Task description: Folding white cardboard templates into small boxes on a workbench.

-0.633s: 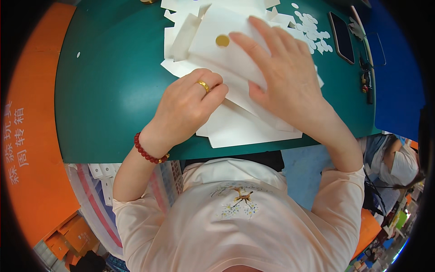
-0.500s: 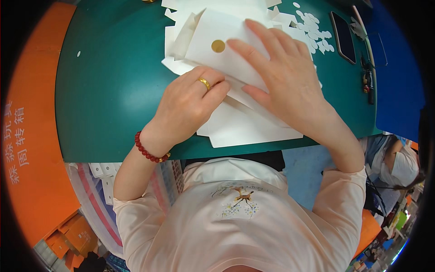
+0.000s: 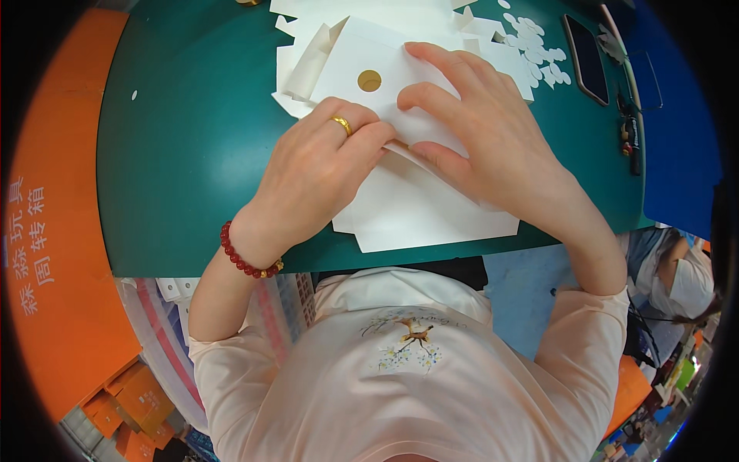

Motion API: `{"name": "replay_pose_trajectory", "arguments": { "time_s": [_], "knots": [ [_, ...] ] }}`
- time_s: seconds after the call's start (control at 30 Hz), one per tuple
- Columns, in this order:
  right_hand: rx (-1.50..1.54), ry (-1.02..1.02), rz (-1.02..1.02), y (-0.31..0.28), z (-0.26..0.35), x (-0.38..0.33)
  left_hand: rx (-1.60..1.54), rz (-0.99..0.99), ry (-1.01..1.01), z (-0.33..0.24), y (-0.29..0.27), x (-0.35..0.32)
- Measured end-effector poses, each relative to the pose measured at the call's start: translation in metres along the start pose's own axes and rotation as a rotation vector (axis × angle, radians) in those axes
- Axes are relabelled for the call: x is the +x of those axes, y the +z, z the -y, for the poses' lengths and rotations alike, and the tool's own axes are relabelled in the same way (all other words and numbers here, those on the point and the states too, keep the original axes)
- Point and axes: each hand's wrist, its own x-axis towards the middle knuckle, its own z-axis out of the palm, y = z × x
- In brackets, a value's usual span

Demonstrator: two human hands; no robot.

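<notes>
A partly folded white cardboard box [image 3: 354,48] lies at a slant on the green table, a round hole in its upper panel and its left end standing open. At its near edge my left hand [image 3: 319,165] is closed, thumb and forefinger pinching the edge of a panel. My right hand [image 3: 504,138] grips the right part of the box with bent fingers on the upper panel and its thumb by the near edge. Toward me a flat white flap [image 3: 431,215] spreads out; whether it belongs to this box I cannot tell. Flat white box blanks [image 3: 296,58] lie beneath and beyond.
Loose white paper discs [image 3: 533,42] are scattered at the far right, beside a phone [image 3: 586,61] and a dark key bunch [image 3: 631,142]. A single disc [image 3: 135,95] lies at left. An orange crate [image 3: 65,192] borders the table's left; another person [image 3: 685,281] sits at right.
My left hand has shifted slightly up and left along the near edge. My right fingers have bent more, and the near edge of the upper panel now shows a narrow gap.
</notes>
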Motion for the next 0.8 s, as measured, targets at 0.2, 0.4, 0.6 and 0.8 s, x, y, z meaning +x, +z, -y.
{"name": "replay_pose_trajectory", "arguments": {
  "time_s": [0.2,0.4,0.6,0.8],
  "knots": [
    [0.046,0.03,-0.001,0.001,-0.003,-0.001,0.022,0.031,-0.025,-0.002,-0.001,-0.001],
    [0.083,0.074,-0.035,0.004,0.0,0.0,-0.048,-0.007,-0.049,-0.001,0.004,-0.011],
    [-0.003,0.05,-0.056,0.007,0.008,0.0,-0.034,-0.069,-0.034,-0.002,0.005,-0.007],
    [-0.037,0.027,-0.049,0.007,0.011,0.001,0.104,0.02,0.032,-0.001,0.001,-0.01]
  ]
}}
